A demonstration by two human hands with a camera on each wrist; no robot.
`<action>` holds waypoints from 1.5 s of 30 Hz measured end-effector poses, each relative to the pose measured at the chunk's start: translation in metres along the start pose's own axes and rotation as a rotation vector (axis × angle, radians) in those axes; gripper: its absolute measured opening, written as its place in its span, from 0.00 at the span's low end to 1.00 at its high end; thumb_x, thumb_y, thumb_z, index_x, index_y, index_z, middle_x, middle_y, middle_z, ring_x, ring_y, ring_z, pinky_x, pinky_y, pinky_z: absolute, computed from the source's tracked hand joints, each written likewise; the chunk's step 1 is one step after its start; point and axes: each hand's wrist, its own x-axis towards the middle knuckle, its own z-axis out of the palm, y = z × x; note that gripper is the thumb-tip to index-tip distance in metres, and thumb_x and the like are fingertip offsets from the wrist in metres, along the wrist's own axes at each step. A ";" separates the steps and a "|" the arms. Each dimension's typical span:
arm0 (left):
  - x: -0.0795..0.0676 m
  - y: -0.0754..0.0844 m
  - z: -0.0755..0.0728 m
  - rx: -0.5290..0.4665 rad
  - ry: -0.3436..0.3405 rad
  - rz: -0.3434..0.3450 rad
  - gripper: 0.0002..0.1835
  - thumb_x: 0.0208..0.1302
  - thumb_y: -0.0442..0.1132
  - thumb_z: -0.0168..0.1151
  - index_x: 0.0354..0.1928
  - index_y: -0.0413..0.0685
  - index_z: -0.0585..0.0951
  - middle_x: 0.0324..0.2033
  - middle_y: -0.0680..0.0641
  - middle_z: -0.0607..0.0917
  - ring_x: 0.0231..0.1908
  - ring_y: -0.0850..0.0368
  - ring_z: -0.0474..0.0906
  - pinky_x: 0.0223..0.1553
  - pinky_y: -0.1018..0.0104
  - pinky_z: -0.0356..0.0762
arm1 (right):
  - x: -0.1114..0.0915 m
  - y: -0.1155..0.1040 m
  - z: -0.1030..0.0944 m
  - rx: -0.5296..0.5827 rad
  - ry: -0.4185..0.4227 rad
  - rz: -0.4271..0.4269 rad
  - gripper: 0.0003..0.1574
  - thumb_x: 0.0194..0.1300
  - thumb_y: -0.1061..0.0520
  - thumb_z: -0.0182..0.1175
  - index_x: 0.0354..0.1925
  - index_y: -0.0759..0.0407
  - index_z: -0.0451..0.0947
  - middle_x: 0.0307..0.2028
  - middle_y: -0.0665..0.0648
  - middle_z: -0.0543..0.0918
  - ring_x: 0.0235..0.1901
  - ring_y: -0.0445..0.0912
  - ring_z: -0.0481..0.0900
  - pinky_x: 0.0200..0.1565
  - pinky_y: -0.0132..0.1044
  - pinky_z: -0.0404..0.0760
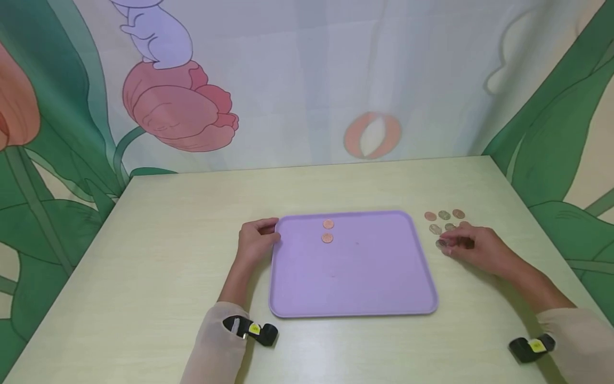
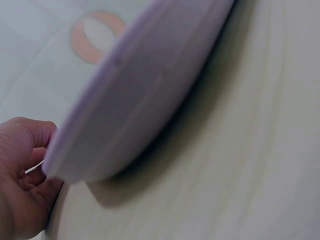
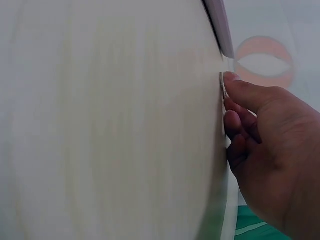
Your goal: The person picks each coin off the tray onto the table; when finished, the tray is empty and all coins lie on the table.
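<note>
A purple tray (image 1: 355, 282) lies on the table, and two copper-coloured coins (image 1: 327, 238) sit on it near its far edge, one behind the other. My left hand (image 1: 256, 242) holds the tray's far left corner, thumb at the rim; the left wrist view shows the fingers curled about that corner. To the right of the tray, my right hand (image 1: 479, 250) pinches a silvery coin (image 1: 440, 243) between thumb and fingers, low over the table. In the right wrist view the coin (image 3: 222, 85) appears edge-on at the thumb tip. Several more coins (image 1: 435, 229) lie just beyond this hand.
The pale wooden table (image 1: 168, 256) reaches back to a printed curtain (image 1: 297, 80) with flowers and leaves. Black wrist cameras (image 1: 264, 334) are strapped over both sleeves. The tray's raised rim stands between the loose coins and the tray floor.
</note>
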 end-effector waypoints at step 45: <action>0.003 -0.004 -0.002 -0.011 -0.004 0.016 0.24 0.57 0.27 0.63 0.58 0.40 0.84 0.52 0.35 0.87 0.54 0.45 0.85 0.54 0.63 0.85 | 0.115 -0.140 0.071 0.304 -0.241 -0.015 0.15 0.68 0.62 0.63 0.52 0.65 0.84 0.40 0.61 0.87 0.36 0.44 0.80 0.42 0.30 0.80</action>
